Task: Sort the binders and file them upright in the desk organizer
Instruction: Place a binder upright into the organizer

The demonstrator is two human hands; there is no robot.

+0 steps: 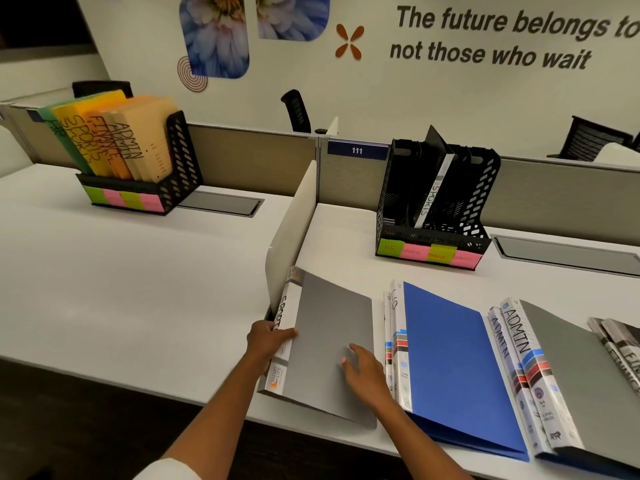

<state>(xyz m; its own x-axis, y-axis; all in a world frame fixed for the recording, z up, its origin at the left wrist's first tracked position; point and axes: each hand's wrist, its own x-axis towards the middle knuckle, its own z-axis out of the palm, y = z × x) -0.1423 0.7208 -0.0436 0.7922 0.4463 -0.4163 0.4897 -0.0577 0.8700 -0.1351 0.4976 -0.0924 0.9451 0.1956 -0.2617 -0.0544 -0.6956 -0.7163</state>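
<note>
A grey binder (pixel 325 327) with SPORTS on its spine lies near the desk's front edge. My left hand (pixel 268 337) grips its spine, thumb over the cover. My right hand (pixel 363 370) rests flat on the grey cover with fingers spread. To the right lie a blue binder (pixel 450 362) and grey binders (pixel 568 368) marked ADMIN, overlapping each other. At the back of the desk stands the black desk organizer (pixel 481 188). One black binder (pixel 433 181) marked SPORTS leans upright in it. Green and pink sticky labels (pixel 429 252) run along its front.
A white divider panel (pixel 292 226) stands just left of the grey binder. On the left desk a second black organizer (pixel 180 157) holds coloured folders. More binders (pixel 620 344) lie at the far right edge. Office chairs stand behind the partition.
</note>
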